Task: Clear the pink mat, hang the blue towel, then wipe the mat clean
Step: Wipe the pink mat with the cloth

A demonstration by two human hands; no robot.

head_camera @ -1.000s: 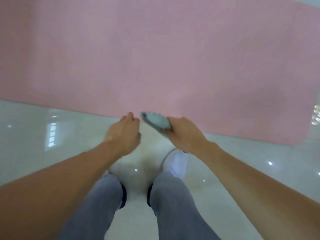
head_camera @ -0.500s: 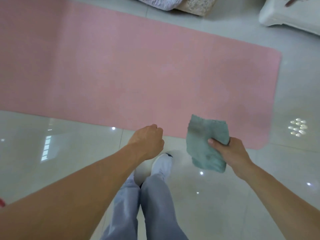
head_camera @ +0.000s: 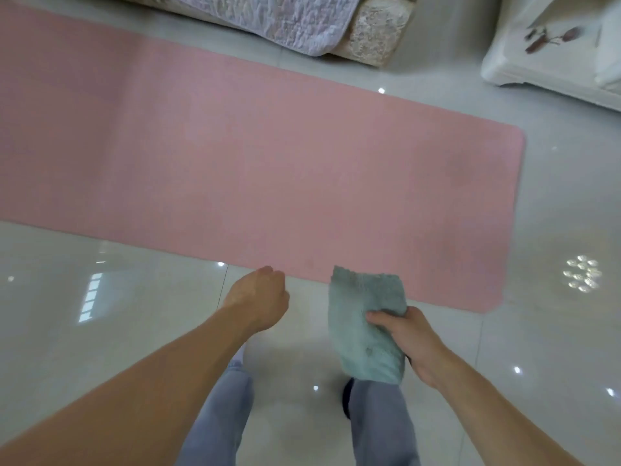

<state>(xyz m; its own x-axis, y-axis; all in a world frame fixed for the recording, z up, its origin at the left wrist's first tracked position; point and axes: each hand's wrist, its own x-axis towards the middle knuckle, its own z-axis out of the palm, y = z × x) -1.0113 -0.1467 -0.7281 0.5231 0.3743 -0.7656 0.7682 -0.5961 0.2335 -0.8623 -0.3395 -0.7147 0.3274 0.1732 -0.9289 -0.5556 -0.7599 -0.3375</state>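
Pink mat lies flat on the glossy tiled floor, running from the left edge of the frame to right of centre, where its rounded end shows. Right hand, at lower centre-right, grips a folded teal cloth: the thumb lies across the front face and the fingers are curled behind it. The cloth's upper edge overlaps the mat's near edge in the picture; contact cannot be determined. Left hand, at lower centre just below the mat's near edge, has its fingers curled into the palm and holds nothing. The two hands are apart, with bare floor between them. Grey trouser legs occupy the bottom centre. A quilted cover sits at upper centre and white furniture at upper right, both beyond the mat.
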